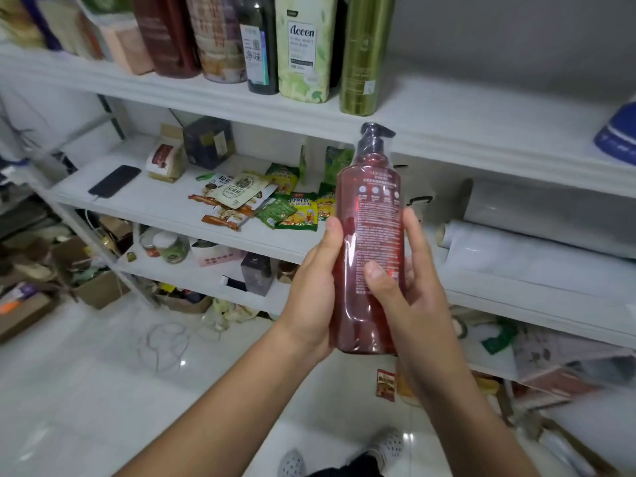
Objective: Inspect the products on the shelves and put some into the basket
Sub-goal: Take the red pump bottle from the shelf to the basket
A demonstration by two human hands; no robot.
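Observation:
A tall red pump bottle [370, 215] with a dark pump head is held upright in front of the white shelves, its printed back label facing me. My left hand [315, 290] grips its left side and my right hand [409, 290] wraps its right side, thumb across the front. On the top shelf [447, 108] stand several more bottles, among them a gold-green one [363, 53] and a pale green Accen one [304, 46]. No basket is in view.
The middle shelf [155, 197] carries snack packets [275, 201], a black phone [115, 180], a dark box [208, 141] and plastic film rolls [537, 235] at right. Lower shelves hold jars and boxes. Cardboard boxes [99, 289] and cables litter the white tiled floor at left.

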